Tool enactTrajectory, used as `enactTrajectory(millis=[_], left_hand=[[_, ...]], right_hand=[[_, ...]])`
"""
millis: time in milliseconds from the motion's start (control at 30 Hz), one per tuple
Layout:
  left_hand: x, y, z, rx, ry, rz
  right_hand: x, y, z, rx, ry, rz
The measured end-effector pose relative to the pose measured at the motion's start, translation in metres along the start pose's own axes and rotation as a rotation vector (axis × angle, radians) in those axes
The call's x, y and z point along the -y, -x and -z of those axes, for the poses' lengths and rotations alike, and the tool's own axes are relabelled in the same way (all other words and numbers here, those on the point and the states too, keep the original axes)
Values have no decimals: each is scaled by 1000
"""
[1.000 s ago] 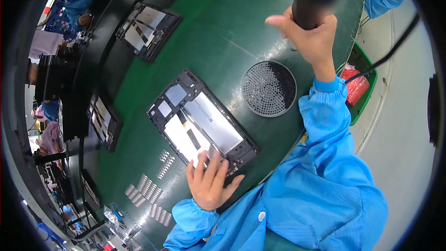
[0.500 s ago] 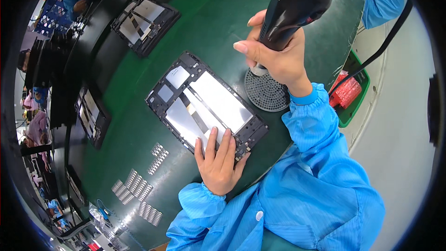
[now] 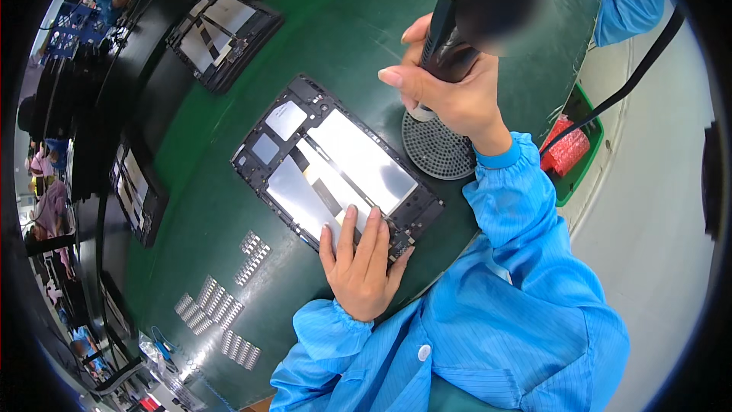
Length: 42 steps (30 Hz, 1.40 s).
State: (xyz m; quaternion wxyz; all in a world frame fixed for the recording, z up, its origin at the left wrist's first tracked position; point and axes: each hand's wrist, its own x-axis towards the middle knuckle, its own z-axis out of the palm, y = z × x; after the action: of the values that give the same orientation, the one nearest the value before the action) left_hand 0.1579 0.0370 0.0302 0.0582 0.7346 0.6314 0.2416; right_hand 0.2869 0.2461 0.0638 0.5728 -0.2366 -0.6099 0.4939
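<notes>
Black rounded tool (image 3: pixel 465 23) fills the curled right hand (image 3: pixel 461 99); the spread, empty left hand (image 3: pixel 358 278) touches the flat black-and-silver tablet (image 3: pixel 362 164), still uncovered.

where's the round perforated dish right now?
In the head view, the round perforated dish sits on the green table, just right of the open device, partly hidden by the right hand.

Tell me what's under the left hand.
The left hand rests on an open black rectangular device with silvery plates; small circuit parts show beside it. Whatever lies directly beneath is covered.
</notes>
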Motion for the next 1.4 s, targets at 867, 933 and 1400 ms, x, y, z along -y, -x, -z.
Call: enactTrajectory(millis=[867, 933, 1400], left_hand=[[88, 67, 68, -270, 48, 285], [119, 79, 90, -262, -8, 515], [171, 67, 116, 60, 572, 788]], right_hand=[[18, 33, -29, 21, -17, 149], [19, 35, -30, 32, -17, 144], [38, 43, -43, 91, -58, 152]])
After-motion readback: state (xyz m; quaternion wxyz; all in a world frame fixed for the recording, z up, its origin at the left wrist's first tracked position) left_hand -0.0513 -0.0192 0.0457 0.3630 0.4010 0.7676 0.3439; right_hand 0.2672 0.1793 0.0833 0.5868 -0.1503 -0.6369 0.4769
